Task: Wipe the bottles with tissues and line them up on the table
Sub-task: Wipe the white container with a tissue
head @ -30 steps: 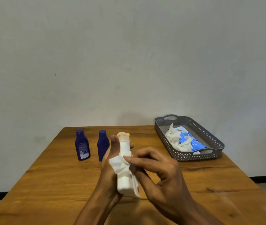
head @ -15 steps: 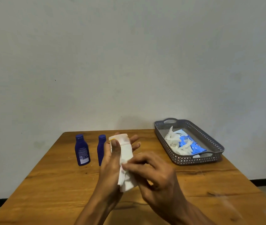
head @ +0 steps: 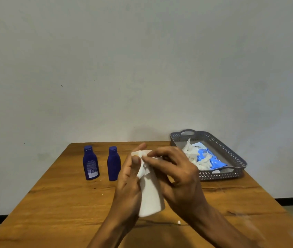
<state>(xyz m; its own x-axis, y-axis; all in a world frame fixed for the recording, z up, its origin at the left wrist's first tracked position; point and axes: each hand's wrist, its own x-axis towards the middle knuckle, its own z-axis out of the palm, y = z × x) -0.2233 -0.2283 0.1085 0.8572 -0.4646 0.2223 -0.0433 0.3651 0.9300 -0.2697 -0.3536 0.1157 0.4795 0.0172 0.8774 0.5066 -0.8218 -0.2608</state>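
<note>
My left hand [head: 129,183] grips a white bottle [head: 151,199] above the middle of the wooden table [head: 52,203], thumb along its front. My right hand [head: 176,174] pinches a white tissue [head: 142,169] against the bottle's upper part, so the cap is hidden under tissue and fingers. Two dark blue bottles stand upright side by side at the back left: one [head: 90,162] with its label showing, the other [head: 114,163] just to its right.
A grey perforated tray [head: 235,158] sits at the back right, holding crumpled white tissues [head: 194,158] and a blue tissue packet [head: 211,161]. A small white scrap [head: 179,222] lies on the table near my right wrist. A pale wall rises behind.
My right hand has slid the tissue up the bottle from its lower body to its top. The bottle's bare lower half now shows. The blue bottles have not moved.
</note>
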